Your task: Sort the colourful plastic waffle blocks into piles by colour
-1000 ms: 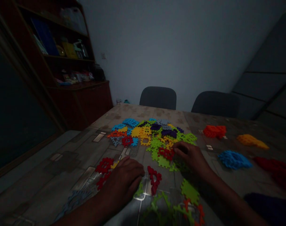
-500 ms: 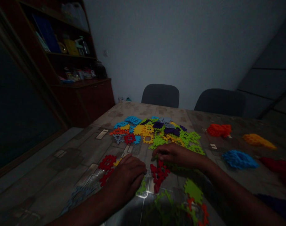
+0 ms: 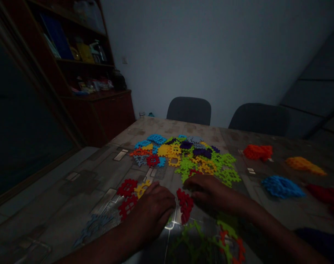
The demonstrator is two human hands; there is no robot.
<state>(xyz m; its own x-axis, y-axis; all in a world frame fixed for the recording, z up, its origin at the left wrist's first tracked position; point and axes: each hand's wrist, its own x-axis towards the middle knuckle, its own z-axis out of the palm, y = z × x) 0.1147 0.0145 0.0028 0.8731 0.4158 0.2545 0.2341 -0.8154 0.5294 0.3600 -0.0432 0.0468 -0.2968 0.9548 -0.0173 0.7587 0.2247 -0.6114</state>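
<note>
A red toothed interlocking building piece (image 3: pixel 185 205) stands tilted between my two hands, over the table. To its left, my left hand (image 3: pixel 158 203) has its fingers bent and together, fingertips close to the red piece. What lies under those fingers is hidden, apart from a sliver of green. My right hand (image 3: pixel 204 187) is curled in a pinch to the right. Another red piece (image 3: pixel 194 172) pokes out above its knuckles and appears gripped, though the fingertips are dark. Beside my left hand lie flat red window-like pieces (image 3: pixel 127 187) and a yellow piece (image 3: pixel 142 189).
A mixed pile of coloured pieces (image 3: pixel 167 150) spreads beyond my hands. Orange (image 3: pixel 257 151), yellow (image 3: pixel 305 165) and blue (image 3: pixel 282 187) stacks sit at the right. Green linked pieces (image 3: pixel 194 238) lie nearest me, grey ones (image 3: pixel 94 225) at left. Chairs (image 3: pixel 188 110) stand behind the table.
My right hand has moved slightly right and down, away from the red pieces between my hands. The red cluster there looks narrower, and red now shows above my right hand. My left hand shifted slightly right.
</note>
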